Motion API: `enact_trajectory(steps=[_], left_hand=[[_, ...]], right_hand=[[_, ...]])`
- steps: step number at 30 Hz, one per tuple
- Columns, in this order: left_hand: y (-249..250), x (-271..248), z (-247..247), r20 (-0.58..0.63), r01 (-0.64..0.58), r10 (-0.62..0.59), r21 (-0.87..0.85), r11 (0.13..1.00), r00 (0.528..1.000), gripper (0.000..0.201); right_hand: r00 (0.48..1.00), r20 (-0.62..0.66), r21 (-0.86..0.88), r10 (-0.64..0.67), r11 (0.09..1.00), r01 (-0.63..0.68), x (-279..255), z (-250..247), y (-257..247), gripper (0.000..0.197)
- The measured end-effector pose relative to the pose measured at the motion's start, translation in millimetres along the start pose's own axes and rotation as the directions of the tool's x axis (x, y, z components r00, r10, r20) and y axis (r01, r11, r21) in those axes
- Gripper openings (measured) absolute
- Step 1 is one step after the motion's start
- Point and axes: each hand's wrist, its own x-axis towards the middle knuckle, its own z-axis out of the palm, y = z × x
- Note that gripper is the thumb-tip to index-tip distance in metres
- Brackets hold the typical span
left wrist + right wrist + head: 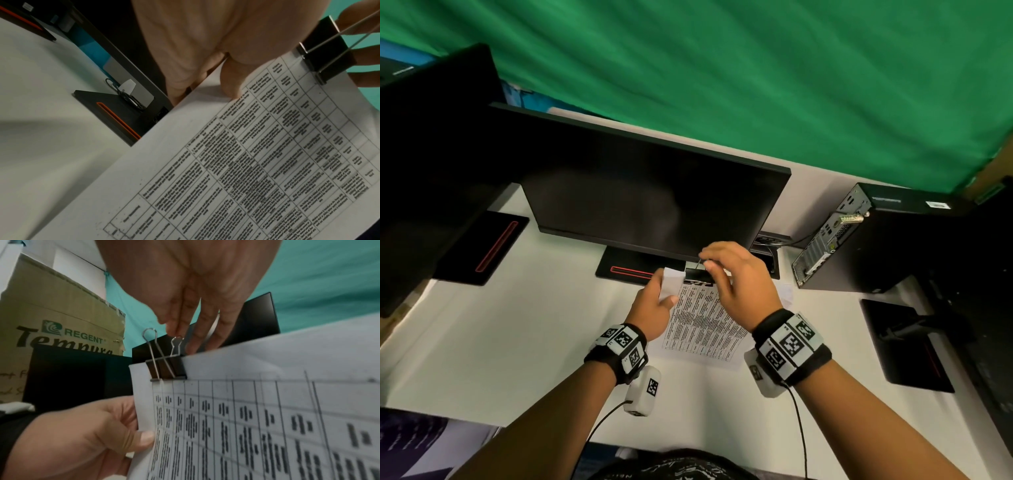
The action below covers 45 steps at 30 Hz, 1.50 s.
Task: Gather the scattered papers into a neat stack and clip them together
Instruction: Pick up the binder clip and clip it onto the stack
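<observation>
A stack of printed papers (702, 318) with a table of text is lifted at its far end above the white desk (517, 325). My left hand (666, 294) grips the stack's left edge, thumb (232, 84) on top and fingers underneath. A black binder clip (697, 274) bites the stack's top edge near the left corner, its wire handles (152, 344) standing up. My right hand (705, 262) reaches over the top edge and pinches one wire handle; the wrist views show the same papers (267, 402) and clip (327, 53).
A dark monitor (654, 198) stands just behind the hands, its base (633, 270) under the clip. A second monitor (431, 154) is at the left, a PC tower (876, 240) and another stand (907, 346) at the right. A cardboard box (61, 313) stands beyond.
</observation>
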Motion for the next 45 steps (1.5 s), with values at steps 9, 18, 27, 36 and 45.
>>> enact_trajectory(steps=[9, 18, 27, 36, 45], left_hand=[[-3, -5, 9, -0.026, 0.009, -0.009, 0.02, 1.0, 1.0, 0.051], [-1, -20, 18, 0.013, 0.036, -0.036, -0.006, 0.999, 0.999, 0.056], [7, -13, 13, 0.032, 0.002, -0.003, 0.035, 0.999, 0.999, 0.051], [19, -15, -3, -0.025, 0.019, -0.022, -0.108, 0.994, 0.999, 0.055], [43, 5, 12, -0.002, 0.123, -0.13, -0.306, 0.944, 0.991, 0.043]], right_hand=[[0.903, 0.392, -0.512, 0.175, 0.857, 0.056, -7, 1, 10, 0.098], [0.843, 0.483, -0.552, 0.237, 0.829, 0.084, 6, 7, 7, 0.064], [0.866, 0.435, -0.533, 0.245, 0.846, 0.028, 5, 6, 9, 0.045], [0.83, 0.08, 0.135, 0.552, 0.819, -0.558, -62, -56, 67, 0.057], [0.735, 0.359, 0.492, 0.576, 0.552, -0.673, -195, 15, 109, 0.055]])
